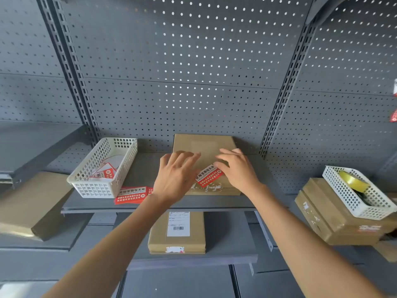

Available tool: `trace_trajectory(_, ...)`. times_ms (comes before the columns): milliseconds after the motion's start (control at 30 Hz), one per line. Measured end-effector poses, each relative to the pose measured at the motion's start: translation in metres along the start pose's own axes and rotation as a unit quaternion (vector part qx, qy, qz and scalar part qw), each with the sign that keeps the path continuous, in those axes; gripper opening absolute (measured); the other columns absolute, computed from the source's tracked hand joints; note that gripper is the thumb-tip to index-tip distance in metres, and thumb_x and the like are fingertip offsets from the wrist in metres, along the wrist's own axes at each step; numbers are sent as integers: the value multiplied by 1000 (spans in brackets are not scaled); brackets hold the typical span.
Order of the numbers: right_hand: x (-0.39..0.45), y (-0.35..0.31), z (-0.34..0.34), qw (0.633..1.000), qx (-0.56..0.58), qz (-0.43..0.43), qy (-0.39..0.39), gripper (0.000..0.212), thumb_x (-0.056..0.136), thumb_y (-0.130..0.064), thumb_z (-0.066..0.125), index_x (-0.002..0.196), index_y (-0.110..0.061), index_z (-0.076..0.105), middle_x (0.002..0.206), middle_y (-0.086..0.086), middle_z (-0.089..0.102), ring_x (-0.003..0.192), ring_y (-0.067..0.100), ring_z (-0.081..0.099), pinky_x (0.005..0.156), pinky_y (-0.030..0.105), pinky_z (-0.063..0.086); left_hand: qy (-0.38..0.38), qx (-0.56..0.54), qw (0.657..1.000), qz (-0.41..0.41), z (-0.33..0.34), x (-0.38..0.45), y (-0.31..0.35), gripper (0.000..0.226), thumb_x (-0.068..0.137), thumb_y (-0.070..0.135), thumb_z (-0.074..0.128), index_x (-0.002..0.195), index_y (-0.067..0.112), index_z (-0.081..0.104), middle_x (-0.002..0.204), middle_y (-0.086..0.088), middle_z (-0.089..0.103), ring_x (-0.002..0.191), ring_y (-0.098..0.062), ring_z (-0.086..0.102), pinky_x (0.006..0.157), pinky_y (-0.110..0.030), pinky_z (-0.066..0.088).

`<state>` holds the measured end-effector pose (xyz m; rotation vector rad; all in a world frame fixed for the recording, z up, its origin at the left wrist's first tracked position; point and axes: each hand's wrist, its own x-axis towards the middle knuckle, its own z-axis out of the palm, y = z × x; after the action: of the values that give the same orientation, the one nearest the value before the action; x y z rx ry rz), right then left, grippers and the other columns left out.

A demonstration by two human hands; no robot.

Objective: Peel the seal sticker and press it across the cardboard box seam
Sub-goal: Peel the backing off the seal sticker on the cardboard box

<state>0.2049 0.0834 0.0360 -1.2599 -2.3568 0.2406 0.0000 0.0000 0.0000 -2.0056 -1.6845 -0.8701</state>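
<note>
Two hands flat on cardboard box (204, 151), left hand (176, 177), right hand (236, 171), fingers straight, seal sticker (209, 176) between, near front edge

The single head view looks forward and slightly down from the person's head, squarely facing a grey pegboard wall (182, 61) that fills the upper half of the wide-angle picture, its uprights bowing outward toward the sides. The shelf (150, 203) sits close, at arm's reach in mid-frame, with both forearms entering from the bottom edge. A lower shelf (225, 254) shows beneath it.
</note>
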Motion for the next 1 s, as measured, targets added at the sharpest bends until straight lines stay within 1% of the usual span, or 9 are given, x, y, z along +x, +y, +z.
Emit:
trace_trajectory(133,-2,0,2,1000,7,6,-5,35,98,-33,61,129,-18,68,145,3,57,129,24,46,106,41,42,8,-19,1000,14,12,-4,1,31,95,40,59,123,28,65,122,4,63,115,-23,55,93,-45,40)
trace_trajectory(233,-2,2,7,1000,6,8,-11,34,98,-32,61,129,-17,68,143,2,59,127,24,46,104,40,42,4,-23,1000,19,19,-6,2,30,94,43,55,116,29,70,119,4,65,112,-22,56,92,-45,41)
trace_trajectory(300,-2,3,8,1000,5,12,-11,34,98,-31,61,129,-17,68,141,2,60,125,24,48,103,38,41,-1,-24,1000,17,23,-7,2,31,93,44,55,114,28,72,118,4,65,111,-22,57,92,-45,43)
trace_trajectory(400,-1,5,11,1000,4,3,-1,32,97,-30,63,125,-17,70,134,1,65,118,23,51,101,37,42,-17,-24,999,16,27,-7,1,30,91,43,61,115,27,72,118,3,66,111,-24,57,91,-46,44)
trace_trajectory(533,2,8,14,1000,-1,-9,7,27,96,-30,64,118,-18,74,120,-1,70,109,21,53,96,36,45,-17,-24,999,13,33,-10,0,25,92,40,65,112,28,74,114,5,67,106,-23,59,87,-45,46)
trace_trajectory(633,4,8,16,1000,-6,-16,11,23,97,-26,63,115,-19,76,113,0,70,104,21,53,94,36,45,-14,-24,1000,9,34,-9,0,23,91,40,67,110,29,74,113,7,67,104,-22,59,85,-44,45)
trace_trajectory(833,7,2,16,1000,-10,-20,-5,23,99,-20,59,115,-20,75,112,0,68,107,22,54,97,36,44,7,-22,1000,14,36,-12,0,24,91,41,67,110,29,74,113,7,68,103,-22,60,84,-44,45)
trace_trajectory(1000,12,1,10,999,-5,-3,-43,23,99,-21,59,116,-20,75,112,1,65,110,20,53,98,39,45,25,-27,999,12,39,-14,-1,24,90,40,69,110,29,74,114,7,68,103,-22,59,85,-42,43)
